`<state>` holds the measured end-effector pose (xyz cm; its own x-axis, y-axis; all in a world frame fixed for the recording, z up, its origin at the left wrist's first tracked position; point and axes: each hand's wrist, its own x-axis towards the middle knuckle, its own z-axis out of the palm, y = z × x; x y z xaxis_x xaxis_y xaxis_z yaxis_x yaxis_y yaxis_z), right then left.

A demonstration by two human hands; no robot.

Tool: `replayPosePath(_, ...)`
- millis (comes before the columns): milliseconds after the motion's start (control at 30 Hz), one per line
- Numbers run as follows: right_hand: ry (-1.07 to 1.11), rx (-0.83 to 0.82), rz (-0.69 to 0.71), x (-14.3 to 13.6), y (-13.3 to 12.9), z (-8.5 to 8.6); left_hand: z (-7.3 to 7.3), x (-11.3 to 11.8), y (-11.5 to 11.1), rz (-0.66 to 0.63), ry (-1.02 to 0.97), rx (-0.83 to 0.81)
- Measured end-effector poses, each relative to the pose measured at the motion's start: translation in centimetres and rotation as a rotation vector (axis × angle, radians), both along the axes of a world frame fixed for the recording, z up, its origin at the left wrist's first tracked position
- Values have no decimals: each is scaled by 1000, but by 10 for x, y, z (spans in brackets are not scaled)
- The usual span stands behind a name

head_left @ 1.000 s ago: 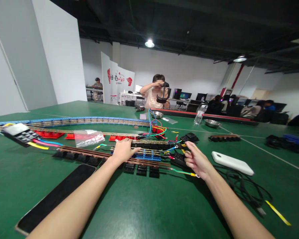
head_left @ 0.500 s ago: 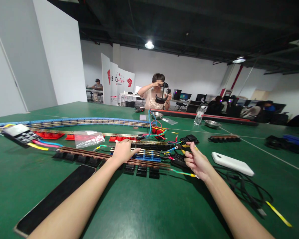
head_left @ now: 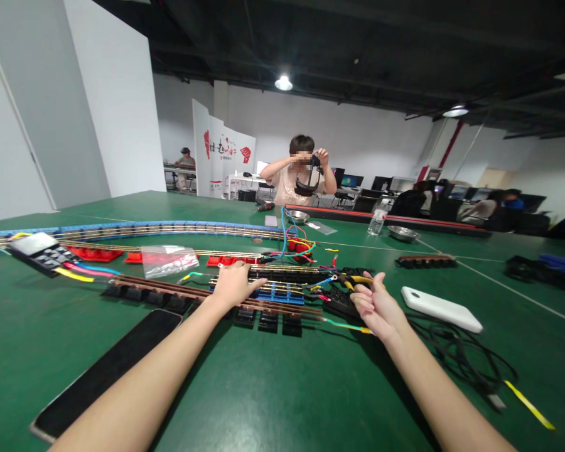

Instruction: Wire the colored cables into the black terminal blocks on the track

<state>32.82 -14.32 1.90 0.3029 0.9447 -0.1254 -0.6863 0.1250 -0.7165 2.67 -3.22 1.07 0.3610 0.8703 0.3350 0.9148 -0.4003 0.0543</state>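
My left hand lies with its fingers spread over the rail assembly, on the black rail strip and beside the blue-based rail piece. Yellow-handled pliers are held in my right hand, just right of the rail ends, with the jaws near a blue wire's ring terminal. Below, a brown-railed strip on black supports runs under my left wrist. A green-yellow wire sticks out from its right end, close to my right hand.
A black phone lies at front left. To the right are a white power bank and coiled black cable. Further back stand a bottle and a metal bowl. Across the table, a person holds a black headset.
The pliers' yellow handles now show more, and my right thumb has shifted up and right. The person opposite has raised one hand to the headset. My left hand has stayed in place.
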Motion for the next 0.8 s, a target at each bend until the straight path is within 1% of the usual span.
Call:
replayPosePath(167, -24, -41, -29, -6, -3, 0, -1, -1, 2, -10, -15, -2)
replayPosePath(267, -130, -70, -33, -9, -5, 3, -3, -1, 3, -20, -28, 7)
replayPosePath(400, -387, -104, -51, -10, -7, 6, -2, 0, 2, -8, -24, 5)
replayPosePath(533, -794, -100, -152, -5, -14, 9, 0, 1, -1, 4, -24, -7)
replayPosePath(600, -937, -92, -232, -2, -18, 14, 1, 2, -2, 5, -30, -17)
replayPosePath(700, -1021, -36, -306, 5, -17, 28, 1, 2, -2, -9, -39, -21)
replayPosePath(800, -1081, 17, -240, 13, -5, 42, 0, 1, -2, -13, -40, -15)
